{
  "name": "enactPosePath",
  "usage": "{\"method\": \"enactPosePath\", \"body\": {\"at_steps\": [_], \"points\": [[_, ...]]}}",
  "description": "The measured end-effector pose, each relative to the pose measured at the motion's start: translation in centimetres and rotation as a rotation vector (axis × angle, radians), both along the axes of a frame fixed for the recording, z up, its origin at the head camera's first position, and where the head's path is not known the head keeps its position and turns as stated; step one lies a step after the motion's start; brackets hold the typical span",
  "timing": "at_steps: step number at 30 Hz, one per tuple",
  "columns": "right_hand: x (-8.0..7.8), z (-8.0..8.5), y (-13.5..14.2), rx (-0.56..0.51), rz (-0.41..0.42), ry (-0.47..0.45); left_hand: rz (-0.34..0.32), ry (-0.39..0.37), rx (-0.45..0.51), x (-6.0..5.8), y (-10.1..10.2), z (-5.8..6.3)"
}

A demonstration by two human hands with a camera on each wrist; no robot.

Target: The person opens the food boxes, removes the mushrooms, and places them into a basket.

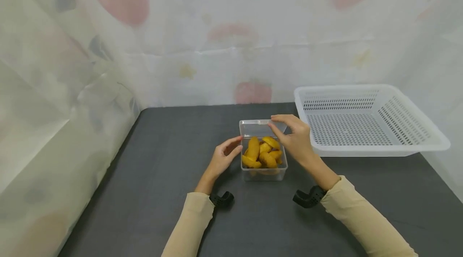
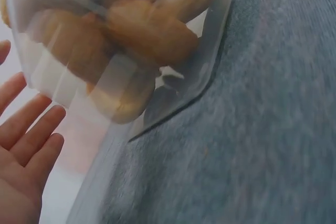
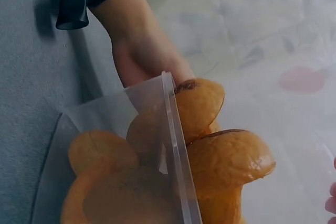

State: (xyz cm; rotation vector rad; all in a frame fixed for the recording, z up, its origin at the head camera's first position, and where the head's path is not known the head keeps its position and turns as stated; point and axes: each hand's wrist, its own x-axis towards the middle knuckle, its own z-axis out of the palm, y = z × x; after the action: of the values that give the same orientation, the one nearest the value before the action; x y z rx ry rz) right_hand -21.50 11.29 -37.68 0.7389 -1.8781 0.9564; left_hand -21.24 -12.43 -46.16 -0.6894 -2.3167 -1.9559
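A clear plastic box [image 1: 264, 175] stands on the dark table, filled with several yellow-orange mushrooms [image 1: 268, 159]; some caps rise above the rim in the right wrist view. Its clear lid [image 1: 253, 129] is raised at the far side. My right hand [image 1: 297, 138] pinches the lid's upper right part between thumb and forefinger. At the box's left side is my left hand [image 1: 221, 159], its fingertips at the wall near the back corner. In the left wrist view, the left hand [image 2: 26, 153] has its fingers extended beside the box; I cannot tell how firmly they touch.
A white perforated plastic basket [image 1: 347, 150] stands at the back right of the dark table [image 1: 152, 192]. Behind and to the left hangs a pale patterned curtain [image 1: 202, 72]. Each wrist carries a black wristband mount [image 1: 307, 198].
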Motion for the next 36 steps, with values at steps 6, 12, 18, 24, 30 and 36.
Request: {"method": "enactPosePath", "body": {"at_steps": [6, 12, 18, 24, 30, 36], "points": [[-0.9, 0.3, -0.3, 0.032, -0.075, -0.022, 0.016, -0.015, -0.027, -0.3, 0.6, -0.5], [-1.7, 0.4, 0.3, 0.144, -0.093, -0.131, -0.003, -0.023, -0.009, -0.3, 0.6, -0.5], [-2.4, 0.7, 0.7, 0.274, -0.093, -0.274, -0.032, -0.033, 0.009, -0.4, 0.6, -0.6], [-2.9, 0.9, 1.2, 0.372, -0.076, -0.36, -0.046, -0.048, 0.015, -0.4, 0.7, -0.7], [-3.8, 1.1, 1.5, 0.466, -0.03, -0.579, -0.034, -0.054, 0.017, -0.5, 0.6, -0.7], [-5.1, 1.2, 1.4, 0.462, 0.041, -0.786, -0.033, -0.054, 0.01, -0.4, 0.5, -0.7]]}}
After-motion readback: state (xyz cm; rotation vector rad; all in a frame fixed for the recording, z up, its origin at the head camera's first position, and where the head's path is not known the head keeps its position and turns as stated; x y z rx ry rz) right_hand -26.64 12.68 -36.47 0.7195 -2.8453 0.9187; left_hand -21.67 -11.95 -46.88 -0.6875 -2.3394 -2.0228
